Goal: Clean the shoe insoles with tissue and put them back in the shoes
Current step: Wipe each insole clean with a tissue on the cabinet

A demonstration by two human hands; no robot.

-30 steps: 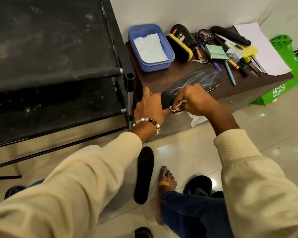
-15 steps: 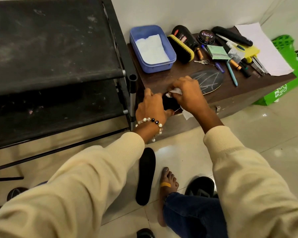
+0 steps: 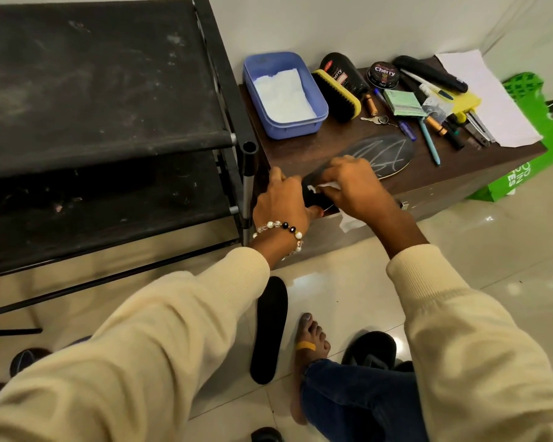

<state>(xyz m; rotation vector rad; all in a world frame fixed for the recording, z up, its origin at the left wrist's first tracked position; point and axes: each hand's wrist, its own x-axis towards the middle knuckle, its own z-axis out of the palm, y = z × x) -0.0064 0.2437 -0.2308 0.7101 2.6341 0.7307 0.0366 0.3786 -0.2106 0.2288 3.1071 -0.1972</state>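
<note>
Right now the left hand (image 3: 283, 199) has its grip clamped on the heel of the insole (image 3: 380, 153) lying on the worktop (image 3: 300, 148), while the right hand (image 3: 353, 186) clutches a tissue (image 3: 328, 186) against it. Another insole (image 3: 268, 330) lies on the floor.

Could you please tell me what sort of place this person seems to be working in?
Probably a home entryway or shoe-care corner: a black shoe rack stands beside a low wooden cabinet holding a shoe brush and a polish tin, with a spare insole on the tiled floor.
</note>
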